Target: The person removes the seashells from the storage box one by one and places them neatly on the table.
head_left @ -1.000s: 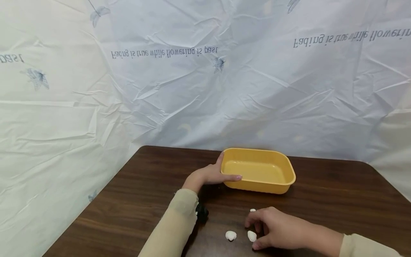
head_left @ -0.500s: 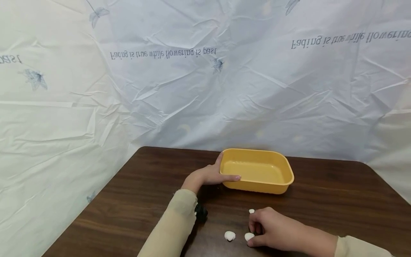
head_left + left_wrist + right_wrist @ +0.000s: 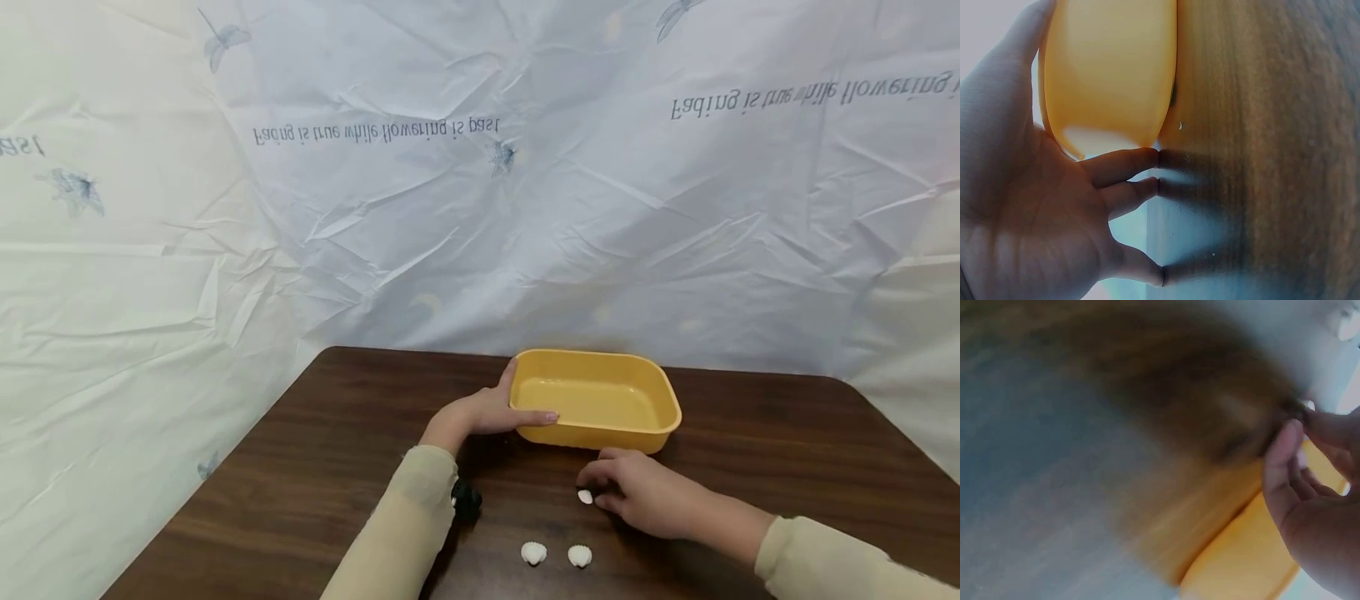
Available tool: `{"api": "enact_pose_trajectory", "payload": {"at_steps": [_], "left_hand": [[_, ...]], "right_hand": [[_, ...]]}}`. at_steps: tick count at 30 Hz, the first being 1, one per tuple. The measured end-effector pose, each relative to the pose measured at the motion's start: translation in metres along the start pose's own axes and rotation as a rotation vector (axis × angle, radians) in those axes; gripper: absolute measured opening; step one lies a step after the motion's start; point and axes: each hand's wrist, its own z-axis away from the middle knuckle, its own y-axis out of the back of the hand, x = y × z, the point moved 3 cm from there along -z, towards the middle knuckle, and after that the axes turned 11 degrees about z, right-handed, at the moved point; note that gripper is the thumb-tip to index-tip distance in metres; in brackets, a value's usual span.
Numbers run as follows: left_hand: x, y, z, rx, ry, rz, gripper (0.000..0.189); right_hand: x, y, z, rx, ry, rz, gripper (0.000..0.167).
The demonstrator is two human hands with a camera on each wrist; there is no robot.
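Observation:
The yellow rectangular plastic tub [image 3: 592, 437] stands near the back of the dark wooden table. My left hand [image 3: 498, 410] rests against its left end, thumb along the near wall. In the left wrist view its other fingers [image 3: 1132, 199] reach down straight, fingertips at the table. In front of the tub, my right hand [image 3: 645, 492] pinches a small white seashell [image 3: 585, 497] between thumb and bent fingers, low at the tabletop. Two more ribbed white seashells, a left one [image 3: 533, 553] and a right one [image 3: 580, 556], lie side by side nearer the front.
A pale printed sheet [image 3: 420, 233] hangs behind the table [image 3: 360, 417] and down its left side. A small black device [image 3: 467, 502] sits at the left wrist. Bare tabletop shows on both sides of the tub.
My right hand has let go of the front right seashell, now turned to match its neighbour, and moved away from me to the farther shell. The left hand keeps its place on the tub.

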Motion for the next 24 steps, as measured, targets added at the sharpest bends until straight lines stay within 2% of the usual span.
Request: {"api": "enact_pose_trajectory", "payload": {"at_steps": [4,9,16,24], "left_hand": [[-0.001,-0.001,0.000,0.000,-0.001,0.003,0.133],[0.002,0.003,-0.001,0.016,-0.003,-0.017,0.132],[0.000,0.001,0.000,0.009,0.009,-0.007,0.131],[-0.001,-0.001,-0.001,0.011,-0.003,-0.006,0.131]], "right_hand": [[-0.002,-0.003,0.002,0.002,0.031,0.015,0.008],[-0.009,0.000,0.006,-0.035,0.054,0.049,0.024],[-0.011,-0.006,0.008,-0.101,0.062,-0.068,0.012],[-0.010,-0.013,0.019,-0.104,0.090,-0.145,0.009]]}}
